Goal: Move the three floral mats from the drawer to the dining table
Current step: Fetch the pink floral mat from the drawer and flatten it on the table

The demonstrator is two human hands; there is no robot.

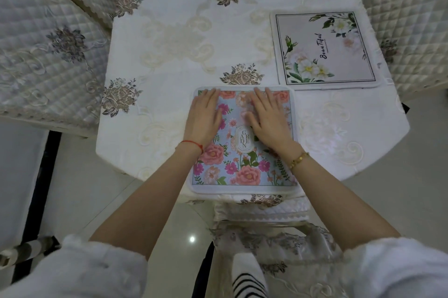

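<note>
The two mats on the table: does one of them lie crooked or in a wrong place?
The blue floral mat under both hands hangs slightly over the near edge of the table. The grey mat lies a little rotated against the table's edge. Nothing looks spilled or damaged.

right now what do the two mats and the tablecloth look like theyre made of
Blue floral mat: probably printed fabric over soft padding; matte face, rounded pale border.
Grey floral mat: likely the same make; matte print, raised pale edge.
Tablecloth: cream woven cloth with a slight sheen and embroidered flowers.
</note>
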